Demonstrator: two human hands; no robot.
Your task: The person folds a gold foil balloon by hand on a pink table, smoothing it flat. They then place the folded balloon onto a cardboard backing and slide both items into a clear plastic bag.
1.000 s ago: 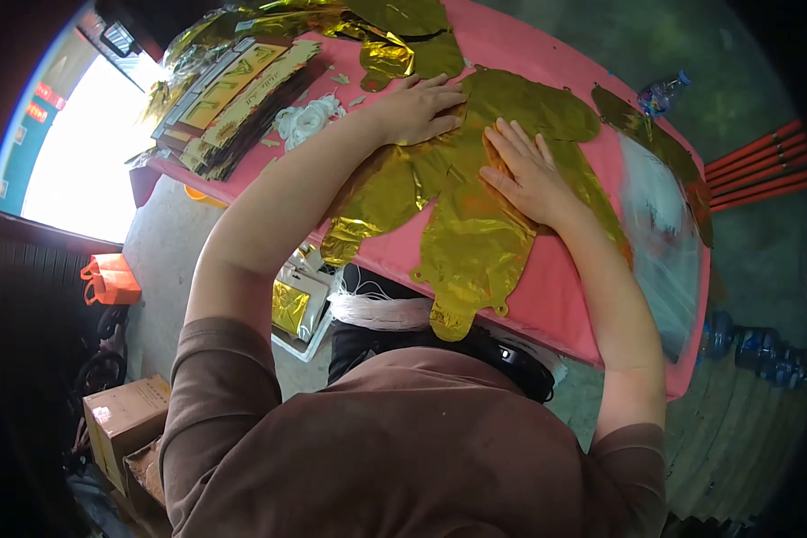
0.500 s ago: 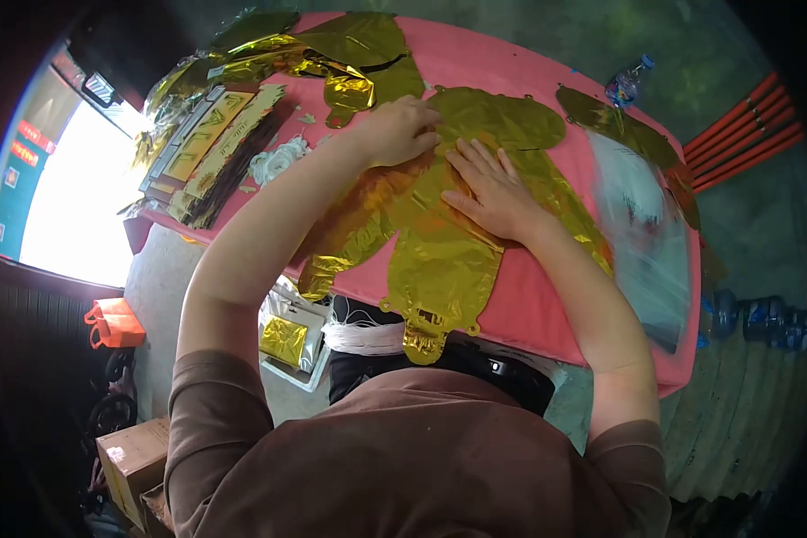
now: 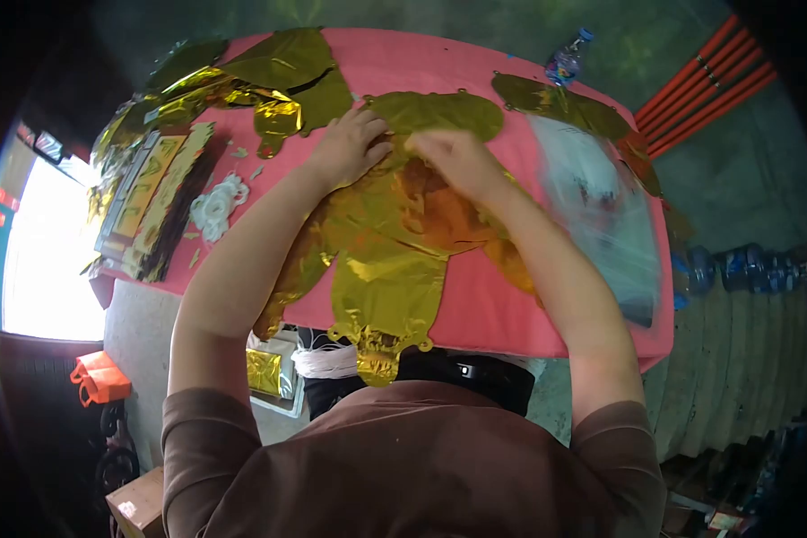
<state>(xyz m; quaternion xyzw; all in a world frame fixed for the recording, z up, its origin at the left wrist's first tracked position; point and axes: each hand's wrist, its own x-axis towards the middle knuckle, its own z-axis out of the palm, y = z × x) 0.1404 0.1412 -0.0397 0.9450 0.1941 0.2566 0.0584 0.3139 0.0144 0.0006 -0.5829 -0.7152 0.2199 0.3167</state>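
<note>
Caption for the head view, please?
Two hands work over gold foil on a pink table.

Bright opening (image 3: 54,255): so white it glares, left of the pink table (image 3: 489,318).
Pink table: soft light, not very bright.
Gold foil (image 3: 390,278): shiny spots, on the table.
Right hand (image 3: 457,161): blurry, above the table.
Floor (image 3: 475,22): dim, past the table's far side.
Picture edges: dark and bendy, around the table.
</note>
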